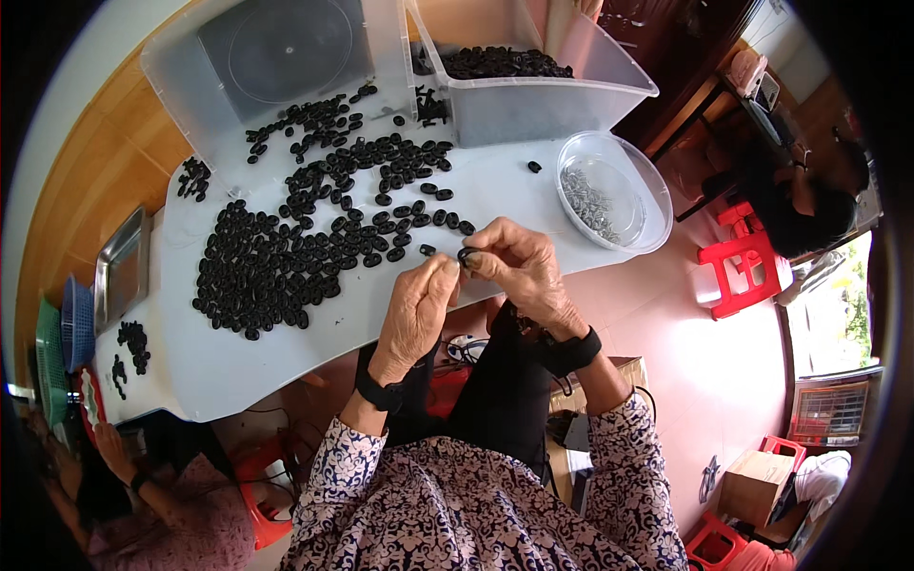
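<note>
Both hands are held close together just past the table's near edge. My right hand [524,271] pinches a small black oval piece [466,257] between thumb and fingers. Beside it, my left hand [419,306] is closed with thumb and forefinger pressed together; what it holds, if anything, is hidden. A loose black piece [427,249] lies on the table just behind the left fingertips. Many similar black oval pieces [257,266] spread across the table to the left and beyond the hands.
A round clear tub [657,205] with small silver metal pieces stands to the right. Behind are a clear bin [543,100] holding black parts and a clear box [176,81] on its side. A metal tray [122,262] lies far left. Other people sit at left and right.
</note>
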### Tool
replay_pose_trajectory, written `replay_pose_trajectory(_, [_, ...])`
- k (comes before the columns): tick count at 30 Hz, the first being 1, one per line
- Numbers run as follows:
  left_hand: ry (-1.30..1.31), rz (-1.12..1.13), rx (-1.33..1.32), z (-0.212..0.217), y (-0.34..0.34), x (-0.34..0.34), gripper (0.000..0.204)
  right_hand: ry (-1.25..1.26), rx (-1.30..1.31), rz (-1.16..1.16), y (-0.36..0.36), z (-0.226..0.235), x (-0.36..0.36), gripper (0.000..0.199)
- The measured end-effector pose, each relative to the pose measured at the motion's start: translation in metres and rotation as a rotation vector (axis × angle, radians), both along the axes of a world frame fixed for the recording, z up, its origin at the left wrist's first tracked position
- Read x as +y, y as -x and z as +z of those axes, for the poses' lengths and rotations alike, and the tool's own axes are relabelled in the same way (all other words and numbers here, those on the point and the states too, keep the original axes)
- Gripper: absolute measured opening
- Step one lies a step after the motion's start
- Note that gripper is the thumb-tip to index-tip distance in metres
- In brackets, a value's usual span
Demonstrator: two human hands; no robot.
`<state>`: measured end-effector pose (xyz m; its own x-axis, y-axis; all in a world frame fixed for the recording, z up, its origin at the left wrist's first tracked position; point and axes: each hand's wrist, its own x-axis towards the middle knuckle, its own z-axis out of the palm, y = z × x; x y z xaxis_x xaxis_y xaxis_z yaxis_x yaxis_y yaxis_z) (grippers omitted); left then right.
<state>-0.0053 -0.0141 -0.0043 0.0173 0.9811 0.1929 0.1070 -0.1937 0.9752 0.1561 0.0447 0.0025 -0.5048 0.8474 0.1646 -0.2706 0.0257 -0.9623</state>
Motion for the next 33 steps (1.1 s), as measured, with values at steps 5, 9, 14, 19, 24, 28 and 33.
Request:
replay_pose_trajectory(5, [0.049, -0.108, -0.109, -0.002, 0.004, -0.014, 0.043, -0.306, -0.040, -0.408, 0.010, 0.096, 0.076, 0.018])
replay_pose_trajectory(9, [-0.072, -0.069, -0.037, -0.003, 0.008, -0.010, 0.037, -0.294, -0.094, -0.614, 0.010, 0.115, 0.107, 0.022])
replay_pose_trajectory(14, [0.066, -0.014, -0.115, 0.002, 0.028, -0.018, 0.036, -0.361, -0.643, -0.263, 0.045, 0.054, 0.053, 0.011])
replay_pose_trajectory(19, [-0.066, -0.023, -0.079, -0.008, 0.027, -0.013, 0.035, -0.636, -0.802, -0.071, 0.054, 0.020, 0.025, 0.013])
replay_pose_trajectory(24, [-0.055, -0.025, -0.062, -0.001, 0.024, -0.013, 0.035, -0.808, -0.981, 0.031, 0.060, 0.016, 0.027, 0.022])
replay_pose_trajectory(28, [-0.064, -0.028, -0.036, -0.002, 0.027, -0.014, 0.033, -0.778, -1.030, 0.044, 0.067, 0.022, 0.029, 0.021])
replay_pose_trajectory(33, [-0.080, 0.004, -0.014, -0.003, 0.023, -0.013, 0.028, -0.579, -1.006, 0.027, 0.060, 0.022, 0.026, 0.016])
